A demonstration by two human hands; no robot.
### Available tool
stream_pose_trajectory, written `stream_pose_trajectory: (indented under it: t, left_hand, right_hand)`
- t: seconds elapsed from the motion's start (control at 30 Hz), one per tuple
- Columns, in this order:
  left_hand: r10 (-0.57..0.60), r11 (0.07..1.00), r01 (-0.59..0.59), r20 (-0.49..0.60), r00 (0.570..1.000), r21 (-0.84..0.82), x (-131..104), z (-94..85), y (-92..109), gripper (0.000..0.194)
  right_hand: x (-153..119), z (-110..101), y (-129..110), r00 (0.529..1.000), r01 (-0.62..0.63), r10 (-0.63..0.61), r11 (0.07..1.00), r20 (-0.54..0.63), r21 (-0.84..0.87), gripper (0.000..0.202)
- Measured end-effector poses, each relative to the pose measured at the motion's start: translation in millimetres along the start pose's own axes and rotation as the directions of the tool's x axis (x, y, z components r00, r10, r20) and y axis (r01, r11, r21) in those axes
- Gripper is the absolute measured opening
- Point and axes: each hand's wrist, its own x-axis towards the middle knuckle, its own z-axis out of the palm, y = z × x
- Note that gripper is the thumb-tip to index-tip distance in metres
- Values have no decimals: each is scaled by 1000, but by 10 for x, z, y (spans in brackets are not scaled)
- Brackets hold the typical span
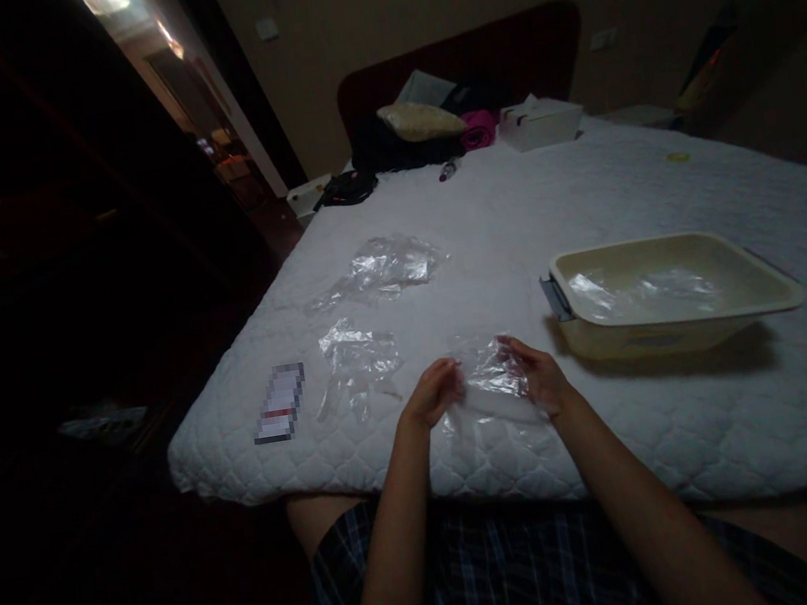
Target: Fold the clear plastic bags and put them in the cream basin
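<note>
Between my two hands a clear plastic bag (491, 370) is stretched just above the bed's near edge. My left hand (433, 391) pinches its left side, and my right hand (538, 373) grips the opposite side near the top. Left of it, a crumpled clear plastic bag (360, 354) lies flat on the quilted white bed cover. Farther back rests a larger heap of clear plastic (393, 261). To the right stands a cream plastic tub (681, 334) with grey handles, holding some shiny clear plastic (674, 285).
A phone (280, 402), its screen blurred out, lies near the bed's left edge. Toward the headboard (531, 41) are a white box (542, 123), a pale pillow (420, 121), dark cloth and a pink roll (479, 128). A small yellow ring (678, 157) lies far right.
</note>
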Motion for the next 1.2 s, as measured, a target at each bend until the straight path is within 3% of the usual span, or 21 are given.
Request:
stream_pose_trajectory:
  t: [0.1, 0.23, 0.37, 0.5, 0.73, 0.97, 1.2]
  left_hand:
    - [31, 999, -27, -67, 997, 47, 17, -10, 22, 30]
    - [44, 997, -35, -139, 989, 70, 4, -5, 68, 37]
    - [-1, 996, 19, -202, 979, 87, -42, 16, 99, 31]
    - [41, 989, -5, -232, 972, 151, -117, -58, 144, 28]
    - [-38, 952, 102, -217, 975, 288, -157, -190, 273, 36]
    - [-66, 937, 144, -243, 968, 318, -75, -155, 230, 37]
    - [-141, 960, 153, -67, 988, 236, -219, -208, 324, 42]
  right_hand:
    - [-24, 29, -28, 999, -5, 12, 988, -41, 156, 23]
    - [-34, 71, -65, 999, -17, 23, 984, -32, 178, 24]
    - [26, 96, -30, 994, 22, -13, 996, -105, 91, 26]
    - [112, 39, 14, 985, 76, -88, 993, -150, -87, 35]
    - [131, -11, -90, 985, 69, -120, 932, -125, -355, 34]
    - [192, -7, -76, 974, 95, -167, 917, -155, -388, 40]
    - [360, -139, -116, 938, 245, -340, 785, -67, -569, 40]
